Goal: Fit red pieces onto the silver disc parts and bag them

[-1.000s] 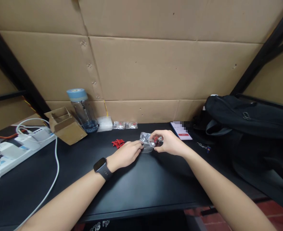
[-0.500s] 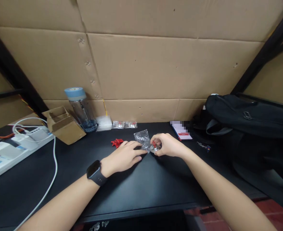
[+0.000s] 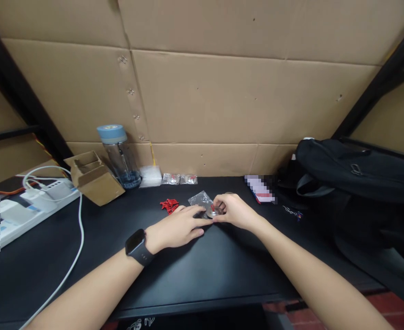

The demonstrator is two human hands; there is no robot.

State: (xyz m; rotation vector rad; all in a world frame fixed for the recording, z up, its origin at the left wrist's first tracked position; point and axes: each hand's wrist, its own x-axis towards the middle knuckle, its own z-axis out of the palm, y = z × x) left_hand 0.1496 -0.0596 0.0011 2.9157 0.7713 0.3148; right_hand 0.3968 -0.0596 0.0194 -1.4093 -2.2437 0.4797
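On desk [image 3: 202, 266]: clear bag [image 3: 198, 200] flat, long axis back-left.

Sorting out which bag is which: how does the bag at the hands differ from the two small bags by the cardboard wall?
The bag at the hands is crumpled, with a corner raised; the small bags lie flat. The right hand pinches the bag at the hands and the left hand rests against it; the small bags lie untouched. Both are clear plastic with something red inside.
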